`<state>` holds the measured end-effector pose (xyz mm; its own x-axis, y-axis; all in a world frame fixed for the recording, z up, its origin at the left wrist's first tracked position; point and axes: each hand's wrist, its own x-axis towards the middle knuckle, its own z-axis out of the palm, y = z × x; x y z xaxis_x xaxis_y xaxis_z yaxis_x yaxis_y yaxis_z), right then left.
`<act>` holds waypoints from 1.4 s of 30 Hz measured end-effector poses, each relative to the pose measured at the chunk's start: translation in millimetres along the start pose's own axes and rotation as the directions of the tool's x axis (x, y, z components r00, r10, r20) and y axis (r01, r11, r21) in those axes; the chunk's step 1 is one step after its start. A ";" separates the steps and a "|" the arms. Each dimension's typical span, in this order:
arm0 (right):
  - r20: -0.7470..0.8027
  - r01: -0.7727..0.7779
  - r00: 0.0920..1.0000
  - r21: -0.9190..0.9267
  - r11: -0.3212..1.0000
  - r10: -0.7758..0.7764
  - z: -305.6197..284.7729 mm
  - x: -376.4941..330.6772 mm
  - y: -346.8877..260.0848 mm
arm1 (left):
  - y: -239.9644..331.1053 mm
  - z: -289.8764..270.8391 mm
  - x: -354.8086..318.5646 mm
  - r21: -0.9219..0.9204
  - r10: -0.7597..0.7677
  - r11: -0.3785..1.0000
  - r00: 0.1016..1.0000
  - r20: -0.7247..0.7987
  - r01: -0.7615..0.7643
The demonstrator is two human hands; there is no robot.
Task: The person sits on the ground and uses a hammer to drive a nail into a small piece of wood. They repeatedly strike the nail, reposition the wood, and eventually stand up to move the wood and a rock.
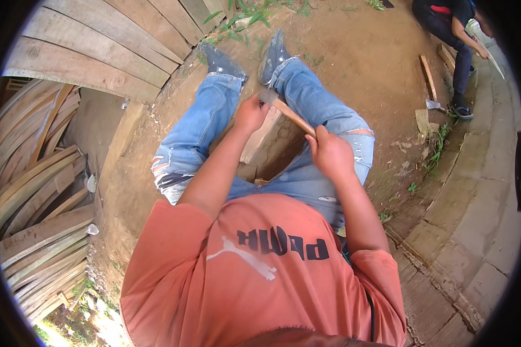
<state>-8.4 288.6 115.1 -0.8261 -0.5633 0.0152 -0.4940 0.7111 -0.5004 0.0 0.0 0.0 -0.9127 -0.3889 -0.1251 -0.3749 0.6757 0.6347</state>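
Note:
Between my knees I hold a hatchet with a wooden handle and a grey metal head. My right hand is wrapped round the lower end of the handle. My left hand is closed at the head end, its fingers against the metal; their exact grip is partly hidden. Below the hatchet, a pale wooden block sits on the ground between my legs. The handle slants from the head down to my right hand.
Stacked boards lie on the left, and a plank wall stands at the far left. Another hatchet lies on the dirt at right. Beyond it, a person holds a long thin blade beside a paved strip.

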 end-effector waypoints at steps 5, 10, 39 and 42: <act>-0.141 -0.002 0.990 0.114 0.994 0.018 -0.2 -18.3 -5.2 | 23.6 7.2 -16.4 -0.153 0.043 0.987 0.999 -0.029 -0.047; 0.022 -0.120 0.992 -0.014 0.993 0.120 0.1 0.8 15.7 | 1.3 1.1 -7.2 -0.224 -0.044 0.974 0.995 -0.092 0.023; -0.034 -0.120 0.992 0.113 0.986 0.124 -1.2 19.2 16.0 | 2.1 3.9 -9.6 -0.218 0.029 0.975 0.996 -0.083 -0.046; -0.084 -0.015 0.996 0.183 0.983 0.031 -13.8 13.8 -4.9 | 16.7 0.4 -10.4 -0.146 0.031 0.988 0.995 -0.098 -0.045</act>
<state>-21.1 283.2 129.8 -0.8608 -0.5039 0.0720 -0.4235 0.6305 -0.6505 3.2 15.6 11.6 -0.9039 -0.4268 -0.0301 -0.3053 0.5940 0.7443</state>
